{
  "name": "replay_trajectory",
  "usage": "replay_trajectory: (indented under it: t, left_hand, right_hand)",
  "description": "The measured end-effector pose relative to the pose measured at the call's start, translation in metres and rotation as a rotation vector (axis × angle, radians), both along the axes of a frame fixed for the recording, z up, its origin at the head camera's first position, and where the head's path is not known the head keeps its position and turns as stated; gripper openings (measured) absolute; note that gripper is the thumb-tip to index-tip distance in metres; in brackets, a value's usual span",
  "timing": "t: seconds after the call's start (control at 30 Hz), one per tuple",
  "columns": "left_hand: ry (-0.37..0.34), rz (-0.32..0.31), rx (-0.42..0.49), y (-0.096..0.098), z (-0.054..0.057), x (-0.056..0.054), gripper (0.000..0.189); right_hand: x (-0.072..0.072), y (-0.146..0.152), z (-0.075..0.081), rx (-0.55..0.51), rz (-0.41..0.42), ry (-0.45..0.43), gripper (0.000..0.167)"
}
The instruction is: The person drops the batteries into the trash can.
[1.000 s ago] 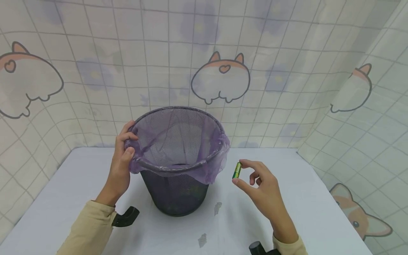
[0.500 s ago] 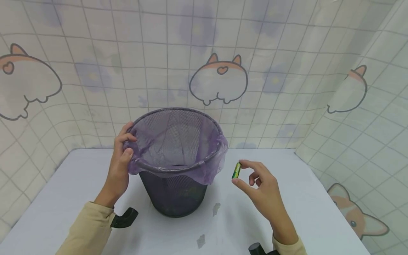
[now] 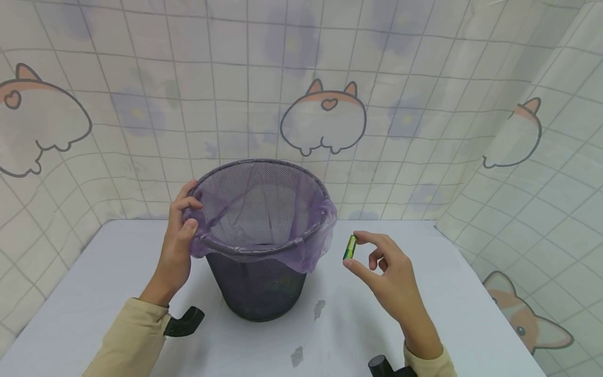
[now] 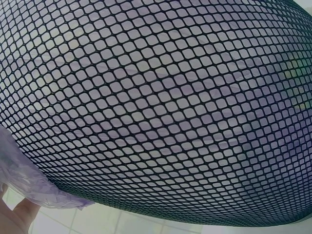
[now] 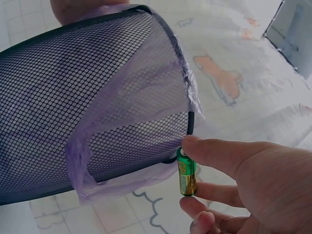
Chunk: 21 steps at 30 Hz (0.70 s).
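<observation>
A black mesh waste bin [image 3: 256, 283] [image 4: 156, 112] [image 5: 73, 112] stands mid-table, lined with a thin purple bag [image 3: 311, 251] [image 5: 126, 180] folded over its rim. My left hand [image 3: 181, 230] grips the bin's left rim, fingers curled over the bag's edge. To the right of the bin my right hand [image 3: 372, 262] [image 5: 243, 185] pinches a small green battery [image 3: 349, 247] [image 5: 186, 171] upright between thumb and forefinger, just beside the bag's overhang. The left wrist view is filled by the mesh wall.
The white table [image 3: 471, 314] carries a few small grey marks [image 3: 320, 308] in front of the bin. Tiled curtains with cartoon corgis [image 3: 324, 116] close off the back and right. Black wrist mounts [image 3: 186, 322] show by both sleeves.
My right hand has lifted the battery slightly. The left hand and the bin have stayed put.
</observation>
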<state>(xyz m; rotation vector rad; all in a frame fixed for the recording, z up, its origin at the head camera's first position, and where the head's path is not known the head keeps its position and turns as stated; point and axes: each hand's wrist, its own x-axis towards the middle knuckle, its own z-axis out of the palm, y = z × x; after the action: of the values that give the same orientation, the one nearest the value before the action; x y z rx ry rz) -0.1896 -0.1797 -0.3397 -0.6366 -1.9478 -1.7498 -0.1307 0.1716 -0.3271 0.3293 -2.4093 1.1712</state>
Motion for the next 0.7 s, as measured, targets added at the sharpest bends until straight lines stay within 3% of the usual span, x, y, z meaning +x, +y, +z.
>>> replay_trajectory:
  t: [0.7]
  left_hand:
    - [0.016, 0.009, -0.024, -0.001, 0.001, 0.000, 0.035]
  right_hand:
    - [-0.004, -0.007, 0.018, 0.007, 0.048, 0.064, 0.047]
